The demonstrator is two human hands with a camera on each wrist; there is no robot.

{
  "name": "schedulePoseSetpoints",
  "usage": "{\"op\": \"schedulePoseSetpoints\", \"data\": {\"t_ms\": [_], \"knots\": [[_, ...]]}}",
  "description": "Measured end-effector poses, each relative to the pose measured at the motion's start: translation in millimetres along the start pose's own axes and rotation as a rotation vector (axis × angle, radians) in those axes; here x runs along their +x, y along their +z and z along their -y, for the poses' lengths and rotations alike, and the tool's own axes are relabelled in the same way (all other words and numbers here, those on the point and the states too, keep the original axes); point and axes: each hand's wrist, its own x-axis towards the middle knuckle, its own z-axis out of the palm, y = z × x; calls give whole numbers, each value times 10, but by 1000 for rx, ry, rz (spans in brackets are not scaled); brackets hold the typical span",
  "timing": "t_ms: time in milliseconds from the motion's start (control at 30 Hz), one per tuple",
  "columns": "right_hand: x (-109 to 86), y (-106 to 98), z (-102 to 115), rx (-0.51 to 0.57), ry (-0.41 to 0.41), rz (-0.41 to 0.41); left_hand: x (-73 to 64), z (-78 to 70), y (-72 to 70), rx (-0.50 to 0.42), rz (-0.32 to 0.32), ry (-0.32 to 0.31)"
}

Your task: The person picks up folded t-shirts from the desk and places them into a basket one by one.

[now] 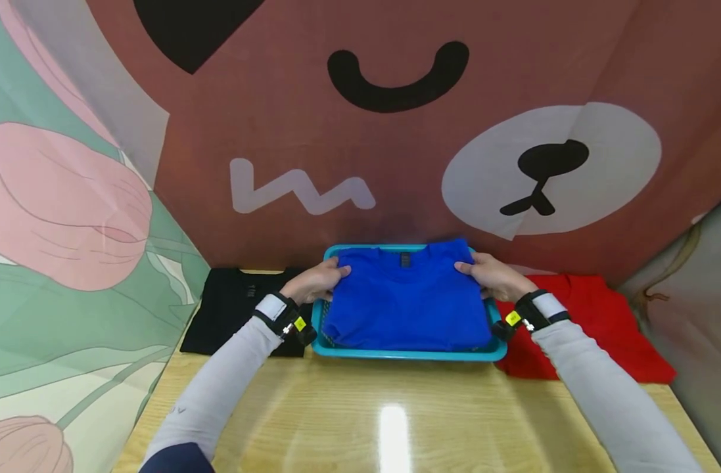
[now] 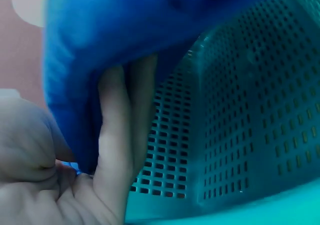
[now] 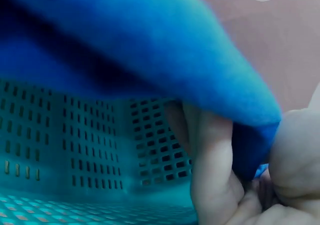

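A folded blue T-shirt (image 1: pixel 404 302) with a dark neck label is held over a turquoise plastic basket (image 1: pixel 395 356). My left hand (image 1: pixel 315 281) grips the shirt's upper left edge, thumb on top and fingers beneath, as the left wrist view shows. At the upper right edge, my right hand (image 1: pixel 495 276) pinches the shirt the same way. Both wrist views look under the cloth into the basket, whose perforated wall (image 2: pixel 225 115) and slotted side (image 3: pixel 90 140) show. The basket's floor is mostly hidden by the shirt in the head view.
A folded black T-shirt (image 1: pixel 218 322) lies left of the basket, partly behind my left forearm. On the right lies a folded red garment (image 1: pixel 608 335), partly covered by my right forearm. The wooden table (image 1: pixel 360 414) meets a printed cloth backdrop (image 1: pixel 277 118) behind the basket.
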Motion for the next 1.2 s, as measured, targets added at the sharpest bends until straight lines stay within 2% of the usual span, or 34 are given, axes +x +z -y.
{"op": "schedulePoseSetpoints", "data": {"t_ms": [233, 400, 467, 567, 800, 1000, 1067, 1200], "knots": [[101, 77, 30, -142, 12, -29, -5, -25, 78, 157, -49, -8], [134, 140, 39, -247, 31, -53, 2, -75, 168, 377, -70, 29], [145, 175, 41, -292, 33, -65, 18, -81, 218, 467, -80, 26], [166, 239, 44, -361, 29, -81, 70, -63, 273, 585, -98, -12], [241, 386, 53, -491, 55, -88, 162, -12, 323, 787, -136, -101], [353, 421, 56, -695, 78, -116, 205, 4, 370, 934, -148, -127], [386, 419, 59, -729, 85, -113, 240, 4, 394, 982, -157, -126], [435, 428, 70, -781, 118, -118, 299, -20, 445, 1144, -132, -140]]}}
